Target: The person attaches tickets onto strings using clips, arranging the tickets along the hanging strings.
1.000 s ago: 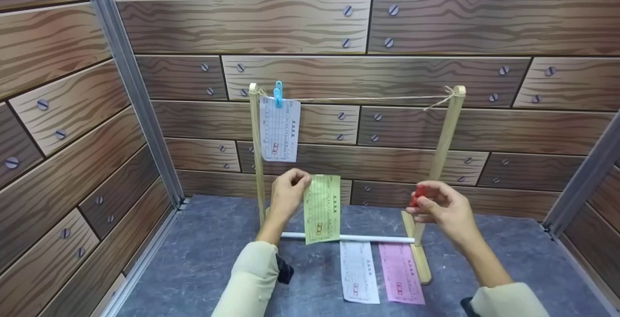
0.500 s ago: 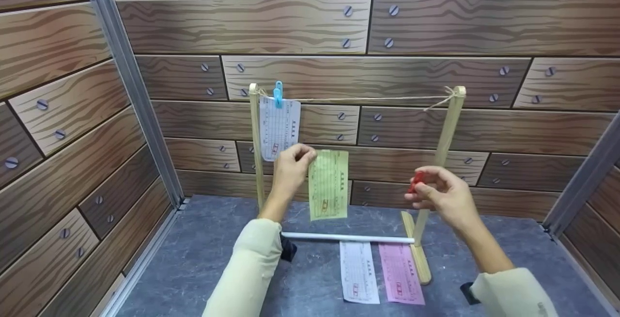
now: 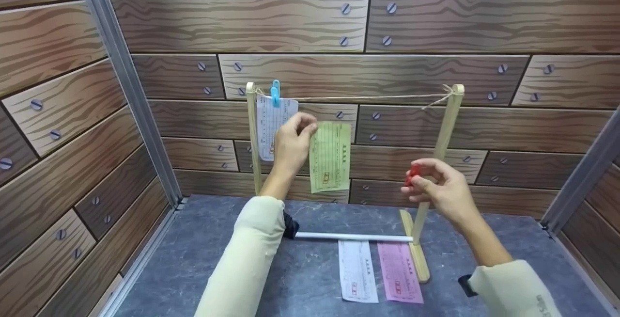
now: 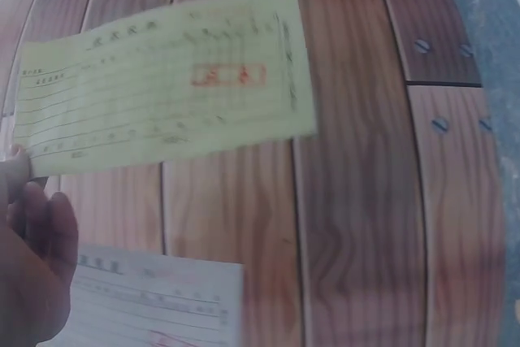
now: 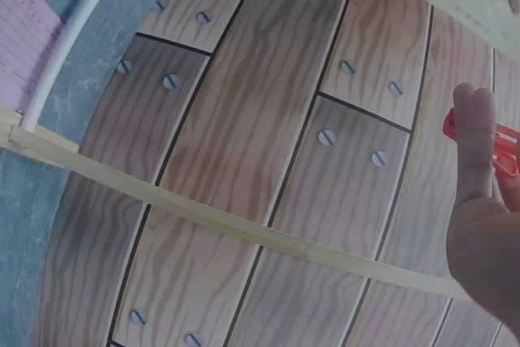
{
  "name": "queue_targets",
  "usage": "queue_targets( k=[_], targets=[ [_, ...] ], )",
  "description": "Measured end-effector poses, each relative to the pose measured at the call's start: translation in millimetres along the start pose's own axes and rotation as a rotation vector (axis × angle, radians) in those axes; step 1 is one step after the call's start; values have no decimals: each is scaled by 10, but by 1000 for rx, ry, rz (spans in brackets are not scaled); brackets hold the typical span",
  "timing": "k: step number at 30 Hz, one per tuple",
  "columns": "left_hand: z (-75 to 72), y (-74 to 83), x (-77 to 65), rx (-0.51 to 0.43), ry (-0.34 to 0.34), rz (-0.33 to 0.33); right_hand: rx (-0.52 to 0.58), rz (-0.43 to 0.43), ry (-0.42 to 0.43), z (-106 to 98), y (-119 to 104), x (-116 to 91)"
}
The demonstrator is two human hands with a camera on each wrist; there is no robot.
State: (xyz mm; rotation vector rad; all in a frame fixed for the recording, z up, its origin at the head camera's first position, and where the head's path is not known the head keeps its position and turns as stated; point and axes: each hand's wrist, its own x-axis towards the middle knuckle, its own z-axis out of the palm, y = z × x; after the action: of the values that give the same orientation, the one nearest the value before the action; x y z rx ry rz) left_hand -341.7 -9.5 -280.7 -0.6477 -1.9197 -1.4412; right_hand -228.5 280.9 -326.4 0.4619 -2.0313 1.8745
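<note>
Below the string (image 3: pixel 368 97) tied between two wooden posts, I have the green slip (image 3: pixel 330 158) hanging upright from the person's left hand (image 3: pixel 293 142). I see the thumb and fingertips pinching it at its upper left corner, with the rest of the sheet loose and its red stamp near the bottom. From my head view the slip is apart from the string, and the left hand overlaps part of a hanging white slip (image 3: pixel 266 130). That one is held on the string by a blue clip (image 3: pixel 275 94), just beside the left post (image 3: pixel 253 128).

On the other side, I watch the right hand (image 3: pixel 443 186) hold a red clip (image 3: pixel 412 175) between thumb and fingers, in front of the right post (image 3: pixel 450 118) as the head camera sees it and well apart from the green slip. I cannot tell whether the clip's jaws are parted.

Lower down, a white rod (image 3: pixel 358 237) runs across to the wooden foot (image 3: pixel 421 263) of the right post. On its near side I see a second white slip (image 3: pixel 357 273) and a pink slip (image 3: pixel 399 273) lying next to each other on the dark tabletop (image 3: pixel 218 249).
</note>
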Motion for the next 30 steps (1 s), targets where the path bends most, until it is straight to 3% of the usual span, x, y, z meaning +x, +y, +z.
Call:
queue_targets(
  k=[6,10,16,23,30],
  targets=[
    [9,119,202,30,28,31,17,-4,-3,12,-40,36],
    [33,149,296,25,58,-28,20,-4,0,14,-37,48],
    [56,135,352,-19,98,-131,14,-8,-10,20,-17,58],
    [25,149,410,47,124,-137,-1,-18,-9,18,-71,82],
    [36,156,435,32,127,-128,10,-44,-32,111,-320,189]
  ],
)
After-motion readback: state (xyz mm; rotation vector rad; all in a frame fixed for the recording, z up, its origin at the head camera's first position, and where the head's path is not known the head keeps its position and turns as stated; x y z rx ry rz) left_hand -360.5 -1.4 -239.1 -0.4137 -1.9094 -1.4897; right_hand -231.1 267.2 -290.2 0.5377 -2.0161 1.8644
